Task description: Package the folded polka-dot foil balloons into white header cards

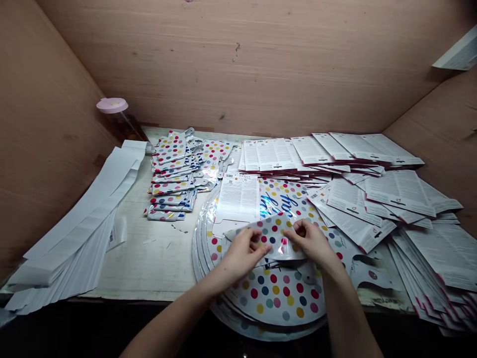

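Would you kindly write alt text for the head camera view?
The left hand and right hand hold a folded polka-dot foil over a stack of round dotted foils. Smaller folded foils and white strips lie to the left, printed white packets to the right, and a pink-lidded container is at back left.

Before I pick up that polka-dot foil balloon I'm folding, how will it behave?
The polka-dot foil balloon will probably flop, since it creases between your fingers. Its glossy surface looks slippery, and its flat, thin layers suggest little weight.
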Demonstrator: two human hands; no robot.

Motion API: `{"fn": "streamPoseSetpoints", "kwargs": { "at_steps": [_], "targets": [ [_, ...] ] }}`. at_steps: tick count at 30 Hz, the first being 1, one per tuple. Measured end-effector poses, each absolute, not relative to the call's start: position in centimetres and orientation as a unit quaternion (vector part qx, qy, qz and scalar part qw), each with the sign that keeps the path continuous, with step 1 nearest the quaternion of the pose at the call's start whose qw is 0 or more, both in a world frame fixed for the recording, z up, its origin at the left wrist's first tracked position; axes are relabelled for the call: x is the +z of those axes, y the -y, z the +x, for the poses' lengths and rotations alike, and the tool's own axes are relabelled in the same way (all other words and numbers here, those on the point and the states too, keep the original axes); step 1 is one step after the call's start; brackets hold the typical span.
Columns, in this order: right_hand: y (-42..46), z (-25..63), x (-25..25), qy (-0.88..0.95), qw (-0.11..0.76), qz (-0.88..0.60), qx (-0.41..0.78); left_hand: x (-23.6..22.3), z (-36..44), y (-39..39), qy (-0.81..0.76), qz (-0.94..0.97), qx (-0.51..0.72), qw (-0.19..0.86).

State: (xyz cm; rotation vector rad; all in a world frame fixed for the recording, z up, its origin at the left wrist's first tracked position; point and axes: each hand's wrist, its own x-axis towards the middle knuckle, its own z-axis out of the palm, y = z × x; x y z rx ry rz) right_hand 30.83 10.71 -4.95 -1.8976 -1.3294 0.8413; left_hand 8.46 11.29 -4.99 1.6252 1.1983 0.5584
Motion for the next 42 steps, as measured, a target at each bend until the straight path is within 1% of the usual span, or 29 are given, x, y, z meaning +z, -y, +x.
{"fn": "streamPoseSetpoints", "kwargs": {
  "at_steps": [3, 5, 7, 9, 12, 17, 18, 21, 23, 25, 27, 28, 29, 31, 32, 33, 34, 36, 37, 39, 42],
  "targets": [
    [-7.9, 29.7, -2.9, 0.483, 0.378, -0.603, 0.511, -4.7, 8.1, -8.9, -0.474, 0.624, 0.288, 0.55],
    [-5.5, 29.0, -1.7, 0.422, 0.416, -0.534, 0.603, -4.0, 7.6, -7.4, -0.431, 0.583, 0.334, 0.602],
    [-3.2, 28.4, -1.0, 0.374, 0.44, -0.503, 0.643, -3.2, 7.1, -6.2, -0.385, 0.558, 0.364, 0.639],
    [-1.5, 28.1, -0.6, 0.379, 0.452, -0.48, 0.649, -2.5, 6.7, -5.6, -0.377, 0.548, 0.377, 0.645],
    [-0.2, 27.6, 0.3, 0.493, 0.445, -0.464, 0.587, -2.0, 6.3, -5.3, -0.378, 0.551, 0.372, 0.644],
    [-0.7, 25.3, 2.1, 0.717, 0.347, -0.44, 0.415, -1.8, 5.9, -4.9, -0.302, 0.541, 0.33, 0.712],
    [-0.9, 24.6, 2.0, 0.75, 0.342, -0.426, 0.373, -1.8, 6.0, -4.7, -0.293, 0.527, 0.331, 0.726],
    [-1.3, 22.5, 0.3, 0.801, 0.36, -0.393, 0.273, -2.0, 6.4, -4.8, -0.269, 0.433, 0.402, 0.761],
    [-1.2, 21.7, -1.2, 0.82, 0.345, -0.393, 0.233, -1.9, 6.5, -5.7, -0.266, 0.342, 0.431, 0.792],
    [-1.0, 21.6, -2.1, 0.847, 0.317, -0.376, 0.203, -1.7, 6.2, -7.1, -0.287, 0.278, 0.39, 0.83],
    [-0.9, 22.4, -2.0, 0.87, 0.302, -0.334, 0.201, -1.5, 5.5, -8.3, -0.315, 0.248, 0.345, 0.848],
    [-1.0, 23.1, -1.8, 0.862, 0.317, -0.333, 0.212, -1.4, 5.2, -8.7, -0.328, 0.237, 0.346, 0.846],
    [-1.1, 23.8, -1.4, 0.835, 0.348, -0.362, 0.226, -1.4, 4.9, -9.0, -0.337, 0.225, 0.357, 0.842],
    [-1.7, 25.2, -1.1, 0.708, 0.431, -0.494, 0.262, -1.6, 4.6, -9.0, -0.336, 0.208, 0.383, 0.835],
    [-2.0, 25.6, -1.2, 0.624, 0.457, -0.56, 0.297, -1.8, 4.6, -8.8, -0.329, 0.204, 0.387, 0.837],
    [-2.4, 25.9, -1.5, 0.54, 0.463, -0.606, 0.355, -2.0, 4.7, -8.7, -0.32, 0.203, 0.387, 0.84],
    [-2.7, 25.9, -2.0, 0.466, 0.451, -0.625, 0.435, -2.2, 4.8, -8.5, -0.312, 0.206, 0.383, 0.845],
    [-3.3, 25.5, -3.2, 0.336, 0.417, -0.595, 0.6, -2.6, 5.0, -8.4, -0.301, 0.223, 0.373, 0.848],
    [-3.5, 25.3, -3.9, 0.288, 0.411, -0.566, 0.654, -2.7, 4.9, -8.4, -0.304, 0.242, 0.368, 0.844],
    [-3.8, 24.9, -4.8, 0.252, 0.434, -0.517, 0.693, -2.8, 4.5, -8.6, -0.325, 0.302, 0.357, 0.822],
    [-4.3, 25.1, -5.1, 0.301, 0.473, -0.456, 0.691, -2.4, 3.6, -9.1, -0.336, 0.339, 0.325, 0.816]
  ]
}}
